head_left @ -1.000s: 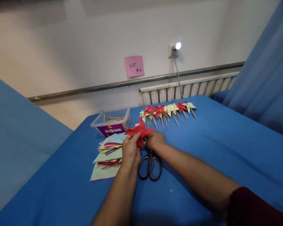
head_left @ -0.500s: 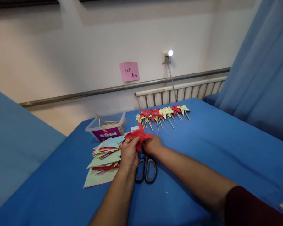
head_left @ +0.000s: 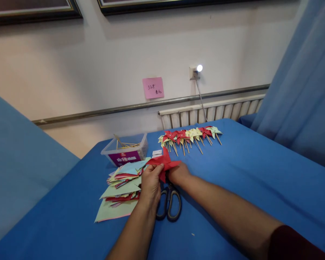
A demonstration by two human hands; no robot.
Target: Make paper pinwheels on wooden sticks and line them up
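A red paper pinwheel (head_left: 166, 161) is pinched at its middle by my left hand (head_left: 151, 182), thumb on the front. My right hand (head_left: 179, 174) is closed behind the pinwheel's right side; its fingertips are hidden, so what they grip does not show. Below both hands lie scissors (head_left: 173, 209) with black handles, their blades out of sight under the hands. Left of my left hand is a stack of coloured paper pieces (head_left: 128, 177) on pale green sheets (head_left: 116, 209). A small white packet (head_left: 157, 153) lies just beyond the pinwheel.
Finished-looking pinwheels on sticks (head_left: 191, 135) lie in a row at the back of the blue-covered table (head_left: 233, 173). A clear plastic box (head_left: 105, 151) with wooden sticks stands at back left. A radiator (head_left: 227, 111) and a metal rail (head_left: 111, 109) run along the wall.
The whole scene sits slightly lower and to the right as the head view tilts up. Both hands stay at the red pinwheel, with little change in their hold.
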